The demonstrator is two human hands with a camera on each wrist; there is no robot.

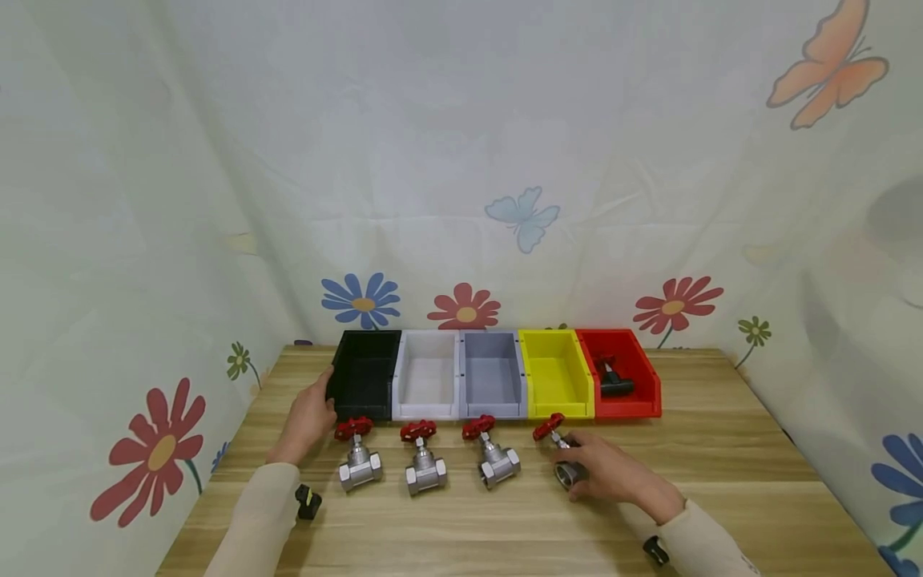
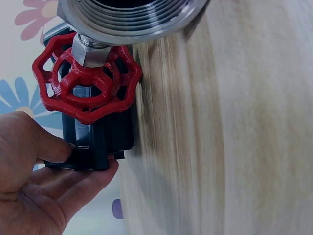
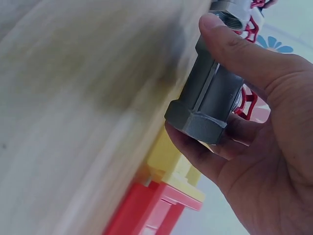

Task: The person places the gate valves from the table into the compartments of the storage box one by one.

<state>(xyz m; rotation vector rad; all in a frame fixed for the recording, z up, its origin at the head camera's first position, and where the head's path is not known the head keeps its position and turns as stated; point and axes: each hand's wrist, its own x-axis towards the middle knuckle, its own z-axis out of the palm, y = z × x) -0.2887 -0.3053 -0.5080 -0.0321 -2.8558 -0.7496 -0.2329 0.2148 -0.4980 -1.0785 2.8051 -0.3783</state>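
One hand, your left (image 1: pixel 306 417), pinches the near left corner of the smooth black bin (image 1: pixel 364 373) between thumb and fingers. Rightward, three valves (image 1: pixel 425 474) sit on the wood-grain table (image 1: pixel 461 529), dull silver metal with hexagonal ends and scalloped red wheels (image 1: pixel 418 431) facing the bins. Your right hand (image 1: pixel 602 465), the nearer one, grips the fourth valve (image 3: pixel 205 93) in front of the yellow bin (image 1: pixel 555 377); its pipe body's long axis runs from your thumb to your fingertips, and its wheel points toward that bin. Whether the body touches the table, I cannot tell. Farthest right, your glossy red plastic bin (image 1: pixel 652 377) holds a dark T-shaped piece (image 1: pixel 616 387).
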